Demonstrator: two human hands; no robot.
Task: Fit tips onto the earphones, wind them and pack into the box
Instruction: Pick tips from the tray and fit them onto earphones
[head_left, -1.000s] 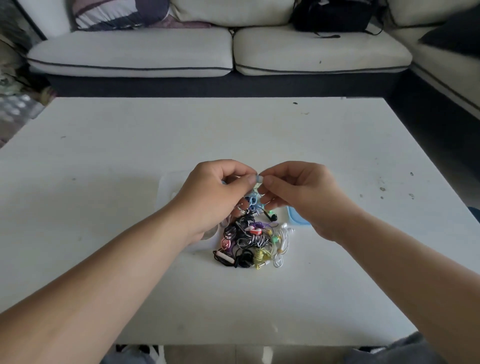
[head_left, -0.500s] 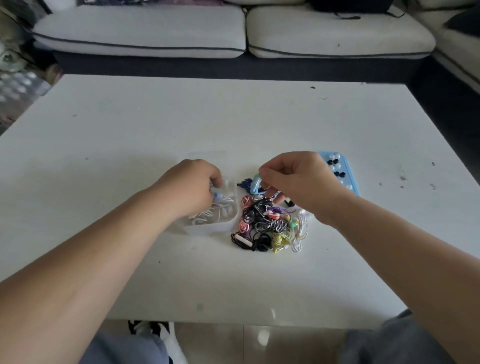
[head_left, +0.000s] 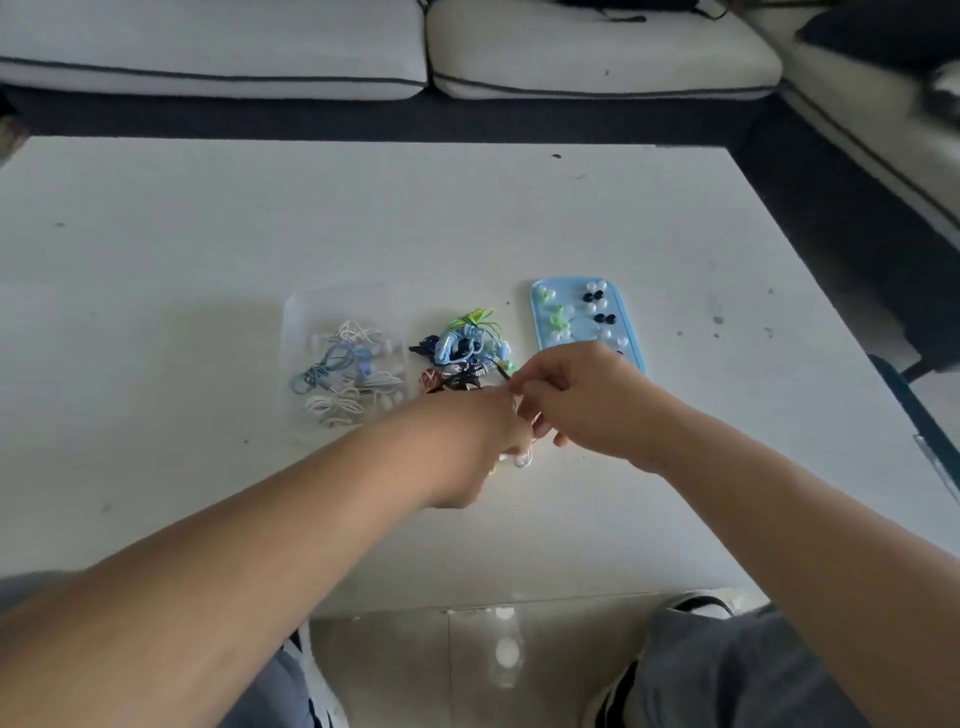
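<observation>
A set of thin white wired earphones is held low over the white table, between the two hands, at the near edge of the pile of bright wound-up earphones. The right hand is curled and the cord seems to be pinched by it. The left hand hides its fingers, so its hold cannot be told. The bud should be kept steady while one of the small round soft tips from the light blue plastic tray is pushed on straight. The clear plastic box is found left of the pile. No writing can be read.
</observation>
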